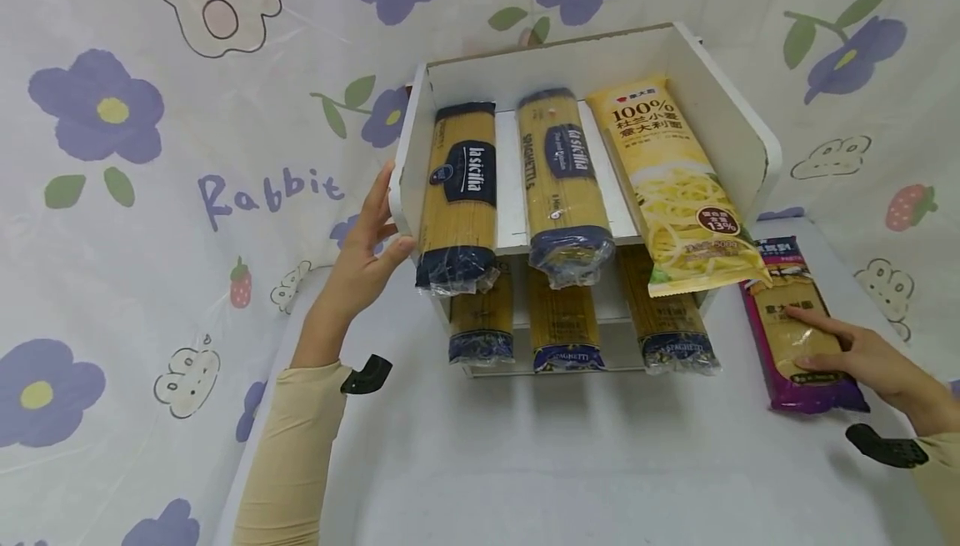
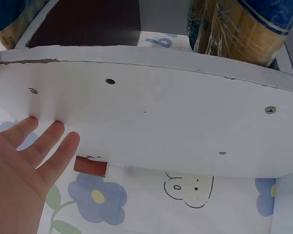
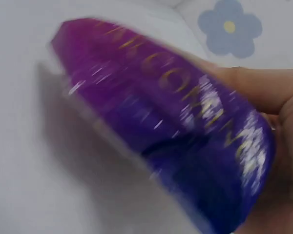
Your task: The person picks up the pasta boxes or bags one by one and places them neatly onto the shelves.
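Observation:
My left hand (image 1: 365,254) rests against the outer side of a white shelf rack (image 1: 397,187), thumb at its front edge. In the left wrist view, the spread fingers (image 2: 63,146) press their tips on the white side panel (image 2: 161,107). At the right, my right hand (image 1: 862,360) grips a purple-ended spaghetti packet (image 1: 795,321) across its width. The right wrist view shows the packet's shiny purple end (image 3: 151,107), blurred, above its shadow on the white surface, with the right hand (image 3: 278,102) around its far side.
The upper shelf holds two blue-labelled spaghetti packets (image 1: 459,187) (image 1: 566,171) and a yellow pasta bag (image 1: 682,187), their ends over its front edge. Several spaghetti packets (image 1: 566,321) lie on the tier below. A flower-printed curtain (image 1: 150,279) hangs behind the white table (image 1: 570,479).

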A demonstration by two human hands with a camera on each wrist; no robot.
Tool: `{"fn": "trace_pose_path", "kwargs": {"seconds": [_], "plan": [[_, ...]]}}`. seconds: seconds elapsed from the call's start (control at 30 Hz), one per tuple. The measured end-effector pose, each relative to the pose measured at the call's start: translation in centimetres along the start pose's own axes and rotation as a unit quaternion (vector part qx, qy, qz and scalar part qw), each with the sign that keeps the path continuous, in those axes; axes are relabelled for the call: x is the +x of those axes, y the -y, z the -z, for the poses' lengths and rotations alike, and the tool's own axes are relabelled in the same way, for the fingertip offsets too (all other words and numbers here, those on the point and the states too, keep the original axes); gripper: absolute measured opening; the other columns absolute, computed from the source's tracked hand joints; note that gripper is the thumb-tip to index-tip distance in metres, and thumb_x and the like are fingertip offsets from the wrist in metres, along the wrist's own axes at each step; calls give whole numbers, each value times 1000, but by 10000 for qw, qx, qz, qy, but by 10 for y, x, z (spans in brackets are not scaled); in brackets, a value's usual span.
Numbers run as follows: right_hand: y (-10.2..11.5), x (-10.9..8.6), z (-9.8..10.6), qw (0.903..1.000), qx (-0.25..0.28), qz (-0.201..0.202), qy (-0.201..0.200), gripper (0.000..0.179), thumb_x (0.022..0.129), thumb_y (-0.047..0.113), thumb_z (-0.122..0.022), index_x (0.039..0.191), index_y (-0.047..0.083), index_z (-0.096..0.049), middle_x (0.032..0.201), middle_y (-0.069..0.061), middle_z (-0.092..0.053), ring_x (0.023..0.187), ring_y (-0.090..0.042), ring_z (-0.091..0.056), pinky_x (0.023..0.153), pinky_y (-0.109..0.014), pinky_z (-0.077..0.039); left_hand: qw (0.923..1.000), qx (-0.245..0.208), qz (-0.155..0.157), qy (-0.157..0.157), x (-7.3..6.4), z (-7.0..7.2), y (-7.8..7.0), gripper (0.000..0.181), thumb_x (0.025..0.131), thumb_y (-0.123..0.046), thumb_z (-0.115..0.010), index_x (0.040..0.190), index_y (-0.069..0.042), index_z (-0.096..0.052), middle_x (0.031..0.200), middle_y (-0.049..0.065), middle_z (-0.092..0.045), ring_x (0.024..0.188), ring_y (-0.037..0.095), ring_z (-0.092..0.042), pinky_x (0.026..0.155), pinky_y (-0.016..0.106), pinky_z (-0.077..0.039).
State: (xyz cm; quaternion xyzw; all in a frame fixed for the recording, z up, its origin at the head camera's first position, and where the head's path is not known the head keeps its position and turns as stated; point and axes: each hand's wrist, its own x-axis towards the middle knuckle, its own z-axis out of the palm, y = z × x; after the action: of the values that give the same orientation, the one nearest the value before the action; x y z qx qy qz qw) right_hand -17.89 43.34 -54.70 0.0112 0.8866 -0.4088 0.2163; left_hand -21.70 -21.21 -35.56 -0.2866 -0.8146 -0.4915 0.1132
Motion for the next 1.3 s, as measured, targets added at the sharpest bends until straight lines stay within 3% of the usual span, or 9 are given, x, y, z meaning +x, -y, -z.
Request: {"fn": "trace_pose_path", "kwargs": {"seconds": [0.1,0.2,0.4,0.5,0.6,0.77,0.87,1.1,1.3], "plan": [[12,-8,-4,9986,233,162,-456,83,98,35,-61,156,41,-3,152,-44,-14,107,-16,-50,84,-31,-50,10000,-13,-16,9,0,-1,0,90,89,-64,-57,159,-36,-8,164,-9,-26,134,32,-50,110,62,-40],[30,-16,-3,9938,455,341,-955,79,98,33,-62,155,46,-8,157,-32,-15,94,9,-38,72,-11,-48,10000,6,25,13,-1,0,-1,89,89,-63,-57,159,-36,-8,164,-8,-28,132,35,-52,109,63,-40],[80,-36,7,9766,982,705,-1779,75,97,28,-61,153,49,-16,164,-2,-20,103,0,-38,69,-2,-43,9999,126,30,-40,-1,1,-1,89,89,-65,-57,159,-36,-9,164,-8,-26,134,35,-51,110,62,-40],[101,-46,11,9548,1563,1314,-2159,75,96,13,-62,155,40,-25,149,11,-37,101,4,-43,72,0,-44,9999,162,-38,-41,0,1,-1,91,88,-68,-55,159,-35,-9,164,-9,-26,135,33,-50,109,60,-41],[118,-54,11,9177,2302,2220,-2356,75,92,-6,-60,155,24,-34,136,17,-45,104,2,-50,78,-1,-46,9999,156,-56,-19,0,0,-1,90,88,-67,-55,159,-35,-9,164,-9,-27,136,32,-49,110,59,-41],[143,-67,10,8765,2721,3109,-2469,72,88,-18,-57,151,13,-42,146,6,-46,110,-2,-52,84,-1,-47,9999,157,-37,-39,0,0,-1,90,88,-67,-56,159,-36,-9,164,-9,-27,135,31,-50,110,59,-41],[154,-76,10,8740,2597,3202,-2570,70,88,-18,-57,150,12,-43,144,8,-47,112,-4,-50,88,1,-44,9999,155,-23,-38,0,0,-1,89,89,-66,-56,159,-36,-9,164,-9,-27,136,31,-49,110,59,-41],[172,-97,10,8969,942,2999,-3109,71,89,-16,-57,152,13,-39,136,21,-45,112,3,-46,90,3,-37,9998,210,31,-61,-2,0,-2,88,90,-64,-56,159,-36,-9,164,-9,-26,136,32,-49,110,59,-41],[186,-110,7,8827,702,3625,-2906,67,87,-6,-65,149,7,-44,130,20,-53,106,10,-55,87,3,-42,9997,228,26,-59,-1,0,-2,88,90,-64,-56,159,-36,-9,165,-9,-25,137,32,-49,110,59,-41]]}}
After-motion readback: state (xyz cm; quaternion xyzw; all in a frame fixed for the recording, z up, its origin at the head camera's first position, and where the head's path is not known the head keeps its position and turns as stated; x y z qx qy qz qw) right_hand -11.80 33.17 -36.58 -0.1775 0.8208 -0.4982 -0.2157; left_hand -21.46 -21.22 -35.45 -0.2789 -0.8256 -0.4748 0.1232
